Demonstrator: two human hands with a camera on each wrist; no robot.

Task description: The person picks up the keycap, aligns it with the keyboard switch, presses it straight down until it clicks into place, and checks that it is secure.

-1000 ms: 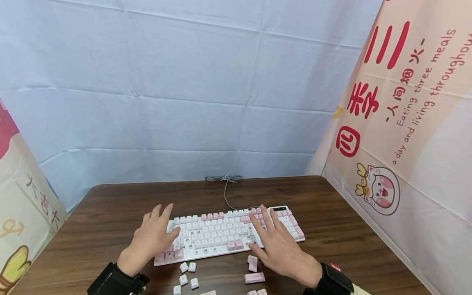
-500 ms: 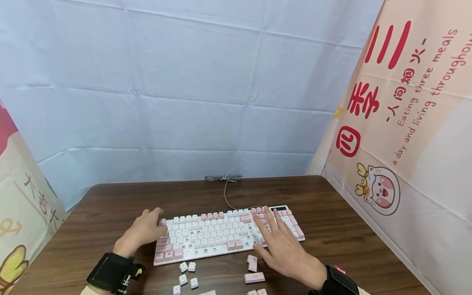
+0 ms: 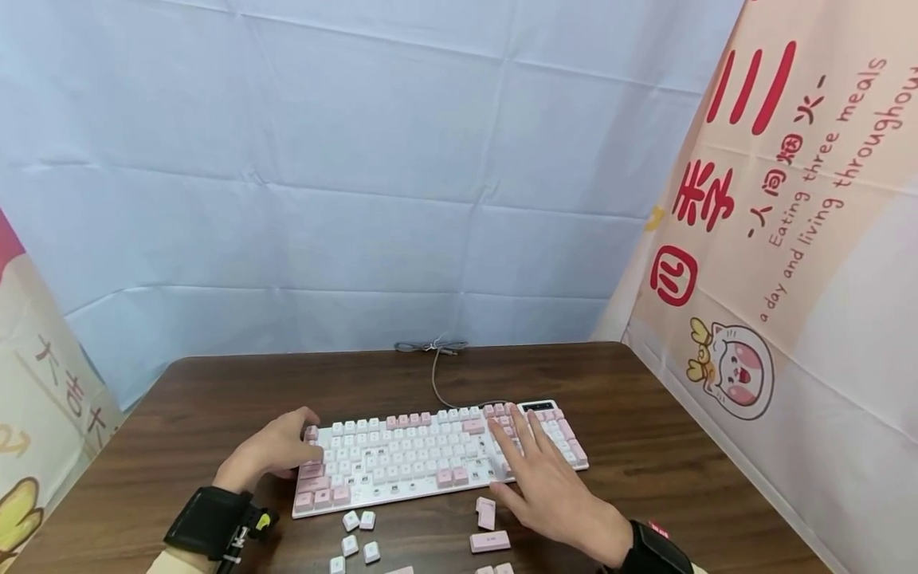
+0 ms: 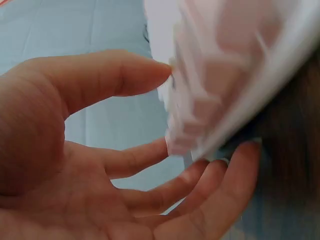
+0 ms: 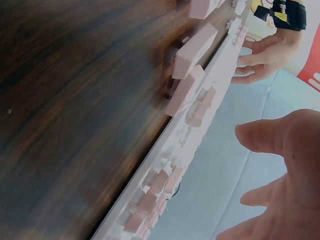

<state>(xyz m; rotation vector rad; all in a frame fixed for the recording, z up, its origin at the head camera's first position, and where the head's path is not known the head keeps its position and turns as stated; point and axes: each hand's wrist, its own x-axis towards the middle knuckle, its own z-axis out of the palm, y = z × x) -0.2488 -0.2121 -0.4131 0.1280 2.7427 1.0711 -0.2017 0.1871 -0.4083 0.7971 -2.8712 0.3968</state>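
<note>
A white and pink keyboard [image 3: 409, 456] lies on the wooden table, with bare key spots among its keycaps. At its left end, my left hand [image 3: 276, 446] grips the edge; in the left wrist view the thumb [image 4: 145, 75] touches the pink keycaps and the other fingers curl around and below the rim. Over the right part of the keyboard my right hand [image 3: 552, 486] is spread with straight fingers. The right wrist view shows that hand's thumb [image 5: 260, 136] apart from the keys.
Several loose white keycaps [image 3: 350, 546] lie in front of the keyboard on the table [image 3: 215, 391]. Loose pink keycaps, among them a long one [image 3: 490, 542], lie further right. A bundled cable [image 3: 432, 347] rests at the table's back edge, before a blue cloth [image 3: 358, 199].
My left hand has moved left and down from above the keyboard to its left end and taken hold there. The right hand has shifted only slightly, still spread over the keyboard.
</note>
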